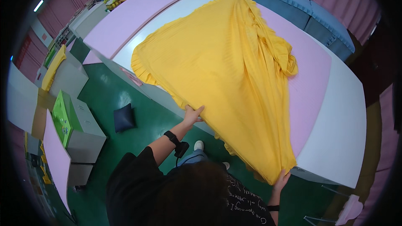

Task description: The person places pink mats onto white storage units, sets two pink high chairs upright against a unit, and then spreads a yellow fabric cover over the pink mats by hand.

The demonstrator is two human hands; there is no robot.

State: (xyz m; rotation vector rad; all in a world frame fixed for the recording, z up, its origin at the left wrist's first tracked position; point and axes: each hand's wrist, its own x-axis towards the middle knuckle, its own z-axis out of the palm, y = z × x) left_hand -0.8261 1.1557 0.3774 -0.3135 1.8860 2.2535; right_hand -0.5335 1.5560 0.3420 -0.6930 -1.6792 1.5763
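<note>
A large yellow cloth with a ruffled edge (pixel 201 54) is spread across a white table (pixel 343 113) with a pink pad (pixel 310 75) on it. Its left part lies fairly flat, while the right part runs in long folds to a bunched heap at the far right. My left hand (pixel 193 115) pinches the cloth's near edge, thumb on top and the other fingers partly hidden. Farther right, my right hand (pixel 282 180) grips the near corner, which hangs past the table edge. Ruffles droop along the near side between my hands.
Another pink pad (pixel 134 21) covers the table's far left end. A dark cushion (pixel 124 118) lies on the green floor. White cabinets with a green top (pixel 63 117) stand at left. Long blue-covered furniture (pixel 276 0) runs behind the table; a pink stool or chair (pixel 349 210) sits near right.
</note>
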